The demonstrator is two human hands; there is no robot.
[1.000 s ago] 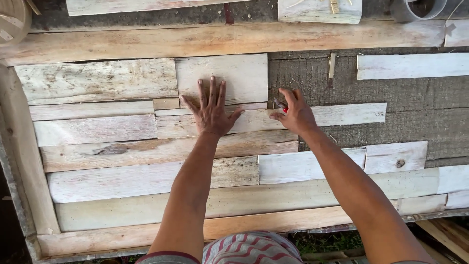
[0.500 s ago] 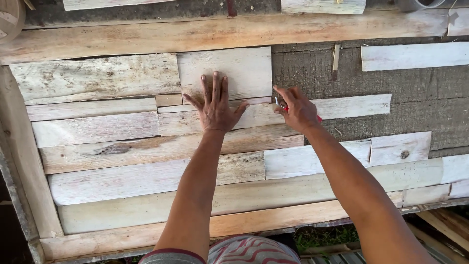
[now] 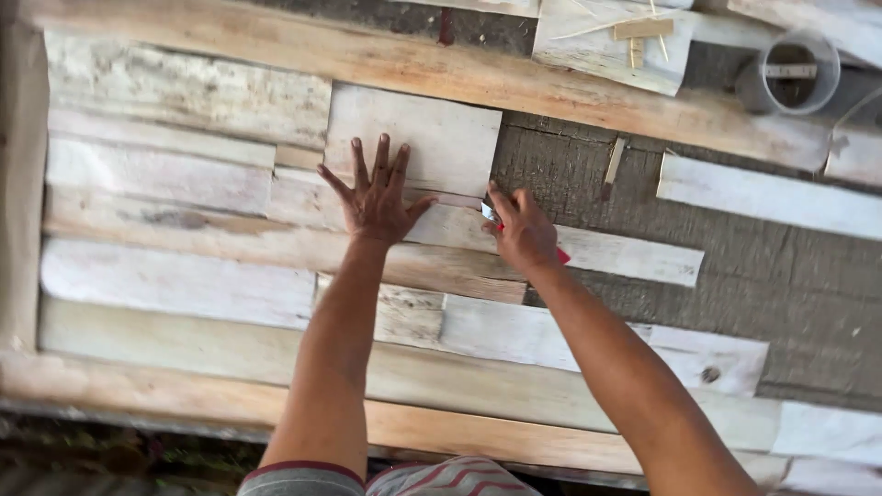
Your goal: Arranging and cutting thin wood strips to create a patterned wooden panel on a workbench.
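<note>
Square pale board (image 3: 432,133) lies flat near the top middle of the plank layout, its upper edge against the long top rail (image 3: 413,64), its right edge beside the bare dark ground sheet (image 3: 735,266).

Left hand (image 3: 375,197): palm down, fingers spread wide, holding nothing. Fingertips rest on the lower edge of the square board; palm sits on the long plank (image 3: 597,250) just below it.

Right hand (image 3: 522,231): curled shut around a small red tool (image 3: 559,255), likely a pencil or marker, red end showing under the heel of the hand. A pale tip shows beside the index finger at the square board's lower right corner. Cannot tell whether the tip touches the wood.

Hands near each other, not touching.

Around: weathered whitish planks (image 3: 175,280) in staggered rows fill the left side. A loose pale strip (image 3: 767,204) lies well to the right. A grey round container (image 3: 788,73) sits at top right, past the rail. A small wood sliver (image 3: 613,165) lies on the dark sheet.
</note>
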